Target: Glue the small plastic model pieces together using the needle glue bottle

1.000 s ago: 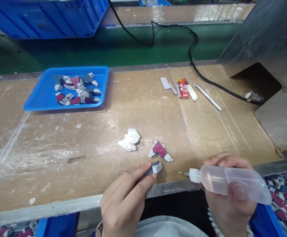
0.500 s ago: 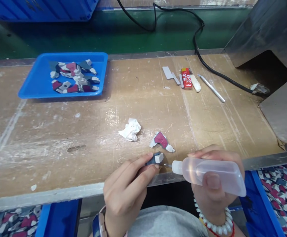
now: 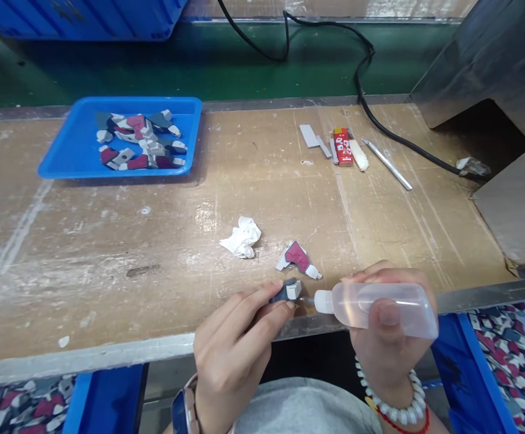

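Observation:
My left hand pinches a small grey-and-white plastic part at the near edge of the wooden workbench. My right hand grips a clear squeeze bottle lying sideways, its thin metal needle tip touching the part's right side. Just beyond the fingers, a red-and-white plastic part lies on the bench. A crumpled white tissue sits a little to its left.
A blue tray with several similar parts stands at the far left. A red lighter, flat metal pieces and a thin metal tool lie at the far right. A black cable runs to a grey metal housing. Blue bins of parts sit below the bench.
The bottle moved left until its needle met the part held in my left hand. The view shifted slightly; both hands now sit closer together.

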A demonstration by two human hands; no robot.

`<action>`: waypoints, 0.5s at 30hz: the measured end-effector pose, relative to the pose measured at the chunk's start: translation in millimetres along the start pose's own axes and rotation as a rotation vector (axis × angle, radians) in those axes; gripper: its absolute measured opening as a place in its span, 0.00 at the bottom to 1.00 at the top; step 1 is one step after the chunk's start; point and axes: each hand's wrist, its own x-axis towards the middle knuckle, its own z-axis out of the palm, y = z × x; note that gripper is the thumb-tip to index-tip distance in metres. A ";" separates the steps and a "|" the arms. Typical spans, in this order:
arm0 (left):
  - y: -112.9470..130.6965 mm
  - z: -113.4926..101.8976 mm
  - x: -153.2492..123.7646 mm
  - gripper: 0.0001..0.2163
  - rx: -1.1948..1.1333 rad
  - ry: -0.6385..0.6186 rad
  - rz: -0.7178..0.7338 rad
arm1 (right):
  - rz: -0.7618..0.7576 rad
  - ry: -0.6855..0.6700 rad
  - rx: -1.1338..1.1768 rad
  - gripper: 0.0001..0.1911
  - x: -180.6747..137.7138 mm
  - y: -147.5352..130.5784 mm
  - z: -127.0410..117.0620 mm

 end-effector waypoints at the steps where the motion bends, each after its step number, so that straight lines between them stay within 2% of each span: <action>1: 0.1 -0.1 0.4 0.10 -0.001 -0.003 -0.005 | 0.002 0.003 -0.004 0.12 -0.2 -0.8 0.3; 8: 0.0 0.6 1.1 0.12 -0.021 -0.009 -0.030 | 0.086 0.039 -0.051 0.15 -2.6 1.2 -1.5; 15: -0.2 -5.0 -1.5 0.10 0.006 0.062 0.034 | -0.004 0.155 0.125 0.12 -1.4 1.4 -0.8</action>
